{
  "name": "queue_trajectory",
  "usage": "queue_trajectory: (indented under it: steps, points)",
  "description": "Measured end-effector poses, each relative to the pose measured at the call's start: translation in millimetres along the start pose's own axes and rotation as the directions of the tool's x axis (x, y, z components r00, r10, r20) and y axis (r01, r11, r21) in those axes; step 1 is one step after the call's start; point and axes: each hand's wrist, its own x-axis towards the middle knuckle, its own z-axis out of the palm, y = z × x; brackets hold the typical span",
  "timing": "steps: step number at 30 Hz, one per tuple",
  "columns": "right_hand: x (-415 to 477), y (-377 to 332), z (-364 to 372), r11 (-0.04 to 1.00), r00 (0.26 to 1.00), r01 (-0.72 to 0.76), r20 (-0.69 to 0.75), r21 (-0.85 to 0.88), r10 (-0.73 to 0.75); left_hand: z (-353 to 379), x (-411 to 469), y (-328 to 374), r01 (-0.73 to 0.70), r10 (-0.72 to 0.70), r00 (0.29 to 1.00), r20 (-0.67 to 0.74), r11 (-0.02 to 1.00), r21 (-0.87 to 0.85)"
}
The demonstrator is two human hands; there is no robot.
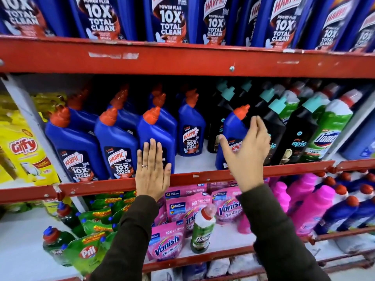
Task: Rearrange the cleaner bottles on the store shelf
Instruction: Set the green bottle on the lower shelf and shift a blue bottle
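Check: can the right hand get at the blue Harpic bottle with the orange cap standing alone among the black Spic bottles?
Probably yes. The right hand is open right in front of the blue Harpic bottle, which stands at the shelf's front edge with nothing between them.

We see blue Harpic bottles (119, 138) with orange-red angled caps standing upright in rows on the left of the red-edged middle shelf (203, 176). One lone Harpic bottle (231, 134) stands apart to the right at the shelf front, just beside the black Spic bottles (294, 130) with teal caps. Beyond them stand green-and-white Domex bottles (332, 126) with red caps. A bare white gap separates the Harpic groups.
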Motion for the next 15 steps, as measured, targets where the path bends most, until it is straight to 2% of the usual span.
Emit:
queue_trajectory:
  steps: [2, 4, 9, 15]
  points:
    - [15.1, -4.2, 2.7, 0.993, 0.995, -0.037, 0.083, -0.111, 0.046, -0.8, -0.2, 0.1, 0.002, -0.002, 1.000, 0.003, 1.000, 0.004]
    - [21.3, -6.2, 6.5, 0.988, 0.994, -0.032, 0.096, -0.149, 0.047, -1.3, -0.6, 0.1, 0.001, -0.001, 1.000, -0.001, 1.000, 0.006]
    - [25.4, -12.1, 7.1, 0.998, 0.994, -0.023, 0.109, 0.052, 0.017, -2.2, 1.1, 1.3, -0.001, 0.001, 1.000, 0.002, 1.000, 0.004]
    - [18.6, -41.6, 9.6, 0.990, 0.996, 0.004, 0.088, 0.144, -0.017, -1.5, 1.2, 0.9, 0.006, -0.006, 1.000, 0.002, 1.000, 0.015]
